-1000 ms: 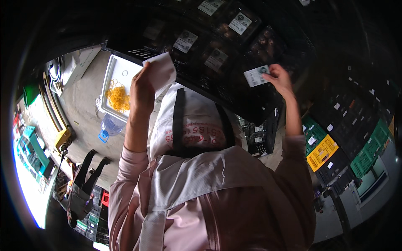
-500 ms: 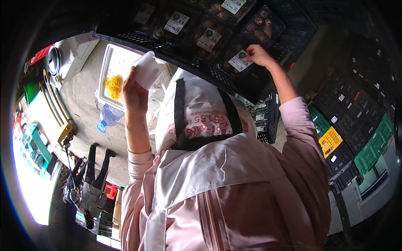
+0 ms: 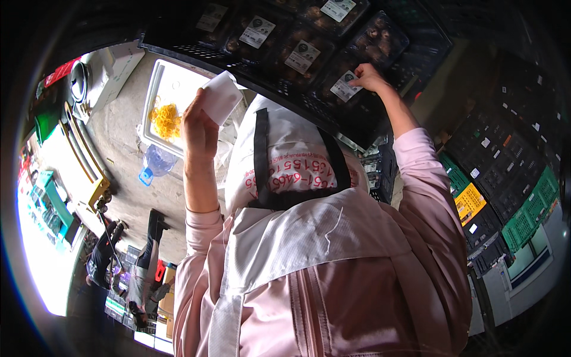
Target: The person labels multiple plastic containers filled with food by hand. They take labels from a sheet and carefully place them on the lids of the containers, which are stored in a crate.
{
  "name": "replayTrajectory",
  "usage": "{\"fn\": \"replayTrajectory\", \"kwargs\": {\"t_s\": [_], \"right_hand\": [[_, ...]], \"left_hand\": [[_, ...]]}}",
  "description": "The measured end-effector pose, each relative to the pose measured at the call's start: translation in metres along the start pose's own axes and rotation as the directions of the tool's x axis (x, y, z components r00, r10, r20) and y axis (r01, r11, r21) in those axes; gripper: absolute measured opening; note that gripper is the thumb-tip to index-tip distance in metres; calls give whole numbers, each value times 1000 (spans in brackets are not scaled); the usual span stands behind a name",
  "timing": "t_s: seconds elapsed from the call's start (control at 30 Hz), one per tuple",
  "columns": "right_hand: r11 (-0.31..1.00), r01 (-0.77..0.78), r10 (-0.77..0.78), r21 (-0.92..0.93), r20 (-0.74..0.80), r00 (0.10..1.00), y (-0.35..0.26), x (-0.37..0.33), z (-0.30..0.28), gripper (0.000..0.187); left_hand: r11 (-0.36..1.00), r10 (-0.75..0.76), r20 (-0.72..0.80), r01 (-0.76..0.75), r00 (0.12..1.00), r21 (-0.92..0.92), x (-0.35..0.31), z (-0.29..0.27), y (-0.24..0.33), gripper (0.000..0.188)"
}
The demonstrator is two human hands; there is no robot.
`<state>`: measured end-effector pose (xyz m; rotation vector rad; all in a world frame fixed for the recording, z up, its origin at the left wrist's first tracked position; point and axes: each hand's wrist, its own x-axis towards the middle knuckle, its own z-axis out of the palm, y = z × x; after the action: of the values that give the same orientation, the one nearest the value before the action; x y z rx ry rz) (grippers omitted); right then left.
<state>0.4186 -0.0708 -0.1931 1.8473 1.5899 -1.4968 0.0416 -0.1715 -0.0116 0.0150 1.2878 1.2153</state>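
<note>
In my left hand (image 3: 201, 126) is a sheet of white paper (image 3: 221, 98), gripped between thumb and fingers. Above and to the right, my right hand (image 3: 370, 78) reaches over a black crate (image 3: 262, 78). Its bent fingers are closed at the edge of a white printed label (image 3: 345, 87), which lies on a clear plastic pack (image 3: 326, 95). Several such packs of brown, lumpy produce, possibly mushrooms, sit in the crate with labels on top. An unlabelled pack (image 3: 379, 38) lies just beyond my right hand.
Left of the crate, a white foam box (image 3: 151, 89) holds yellow rubber bands (image 3: 165, 121), with a clear plastic bottle (image 3: 156, 163) beside it. Black crates (image 3: 493, 143) are stacked at right, with green (image 3: 526, 211) and yellow ones (image 3: 470, 203) among them. Two people (image 3: 128, 268) stand at lower left.
The view has shifted a little. My left hand and its paper are slightly farther right, and the paper is tilted differently. My right hand stays at the same label. The people at lower left have moved.
</note>
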Motion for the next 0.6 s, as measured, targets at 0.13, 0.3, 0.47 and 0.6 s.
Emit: {"fn": "replayTrajectory", "kwargs": {"t_s": [0.13, 0.3, 0.47, 0.6], "right_hand": [[1000, 20, -20, 8, -31, 999, 9, 4, 3, 37], [999, 14, -17, -44, -65, 998, 15, 2, 4, 33], [992, -29, 17, -122, -98, 995, -12, -23, -3, 32], [983, -33, 2, -181, -169, 986, -22, -36, -4, 31]], "left_hand": [[998, 38, -2, -37, 999, 53, -3, 11, 2, 30], [993, 17, 39, -22, 999, 119, -8, 25, 6, 28], [993, 19, 74, -27, 997, 113, -9, 32, 8, 28], [986, 25, 68, -36, 997, 164, -8, 39, 8, 35]]}}
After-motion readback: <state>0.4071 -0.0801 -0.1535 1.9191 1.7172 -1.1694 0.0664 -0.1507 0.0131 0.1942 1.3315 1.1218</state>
